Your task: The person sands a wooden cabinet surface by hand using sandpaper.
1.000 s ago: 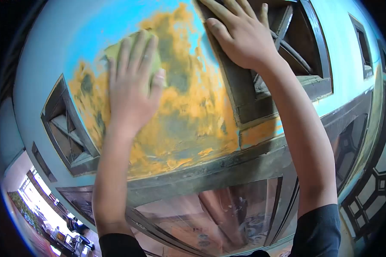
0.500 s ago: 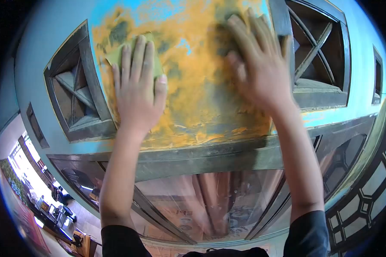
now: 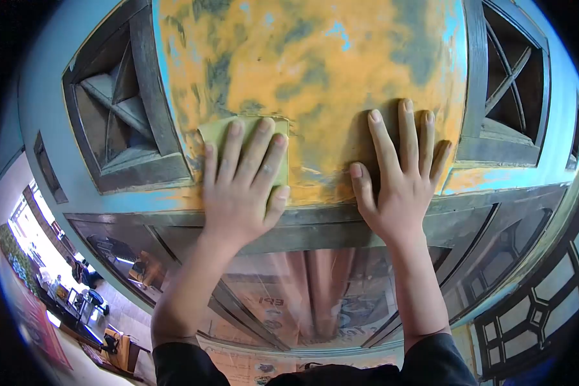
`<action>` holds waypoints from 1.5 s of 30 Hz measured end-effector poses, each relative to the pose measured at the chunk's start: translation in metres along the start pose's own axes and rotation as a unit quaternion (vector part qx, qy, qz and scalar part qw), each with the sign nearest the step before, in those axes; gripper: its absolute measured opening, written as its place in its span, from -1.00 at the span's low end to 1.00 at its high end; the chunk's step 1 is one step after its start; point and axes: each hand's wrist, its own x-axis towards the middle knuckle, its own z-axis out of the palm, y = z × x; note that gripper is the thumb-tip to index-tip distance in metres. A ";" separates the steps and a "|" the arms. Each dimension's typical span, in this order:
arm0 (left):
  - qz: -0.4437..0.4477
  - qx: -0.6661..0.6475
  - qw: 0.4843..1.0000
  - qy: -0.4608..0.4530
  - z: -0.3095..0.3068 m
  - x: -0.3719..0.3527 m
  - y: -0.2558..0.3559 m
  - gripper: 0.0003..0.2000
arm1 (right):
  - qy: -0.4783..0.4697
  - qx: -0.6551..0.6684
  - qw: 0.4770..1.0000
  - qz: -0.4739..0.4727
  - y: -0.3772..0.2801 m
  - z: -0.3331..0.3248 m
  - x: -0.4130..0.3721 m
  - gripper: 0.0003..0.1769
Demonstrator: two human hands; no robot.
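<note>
My left hand [image 3: 241,174] presses a yellowish-green sheet of sandpaper [image 3: 284,128] flat against a wall panel [image 3: 270,64] with patchy orange, blue and dark grey paint. Its fingers lie stretched over the sheet, whose top and right edges show past them. To the right, my right hand [image 3: 395,174] rests with spread fingers on the lower part of the same panel and holds nothing. A dark shadow falls beside its fingers.
Wooden-framed openings with crossed bars flank the panel, one at the left [image 3: 119,103] and one at the right [image 3: 511,80]. Below runs a dark wooden beam [image 3: 321,225] over glass panes [image 3: 264,283]. A room with furniture [image 3: 87,309] shows at lower left.
Both hands have come down the panel, the sandpaper moving down and to the right under my left hand. The view has shifted slightly.
</note>
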 end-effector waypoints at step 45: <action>-0.060 -0.096 0.993 -0.013 -0.008 0.013 0.027 -0.34 | -0.042 0.019 0.998 0.030 0.000 0.002 -0.065 -0.33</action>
